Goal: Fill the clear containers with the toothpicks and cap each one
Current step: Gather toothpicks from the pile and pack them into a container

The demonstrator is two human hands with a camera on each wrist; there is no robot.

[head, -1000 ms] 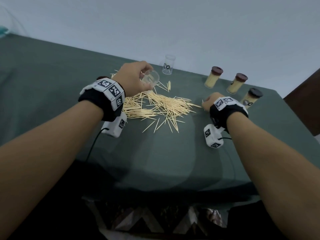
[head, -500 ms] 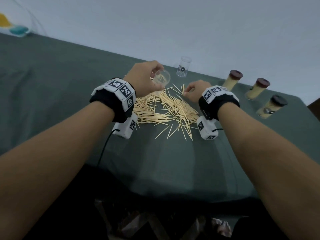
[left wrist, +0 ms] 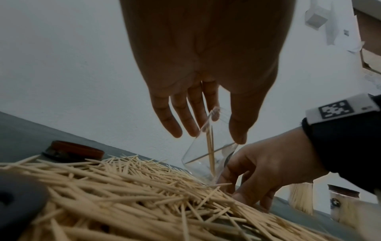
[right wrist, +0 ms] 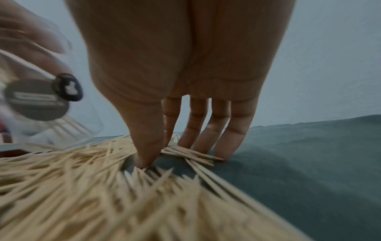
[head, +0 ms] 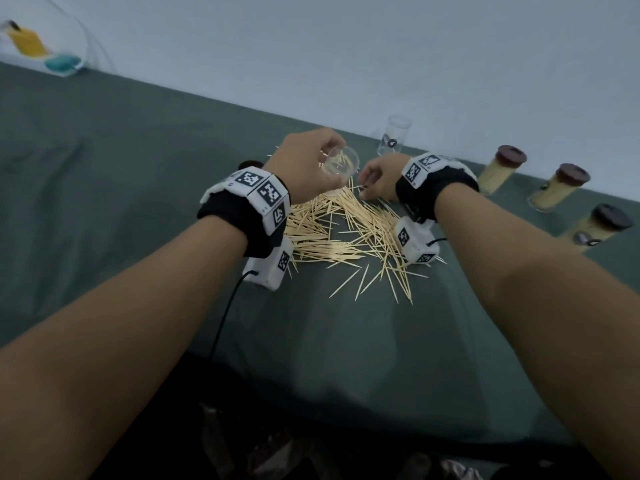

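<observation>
A pile of loose toothpicks (head: 346,230) lies on the green cloth. My left hand (head: 325,174) grips a clear container (head: 346,161), tilted just above the pile's far edge. The left wrist view shows a few toothpicks (left wrist: 210,146) standing inside this container (left wrist: 198,146). My right hand (head: 367,188) is down on the pile right beside it. In the right wrist view its thumb and fingertips (right wrist: 206,146) close on a small bunch of toothpicks (right wrist: 191,154) against the cloth. A second clear container (head: 393,135) stands empty behind the hands. A brown cap (left wrist: 76,150) lies left of the pile.
Three filled containers with brown caps (head: 500,169) (head: 557,187) (head: 595,226) stand in a row at the right. A clear object with yellow and teal contents (head: 45,50) sits at the far left. The table's front edge (head: 346,431) runs close to my body.
My right hand has moved left from beside the filled containers onto the pile, next to the held container. My left hand has kept hold of the container.
</observation>
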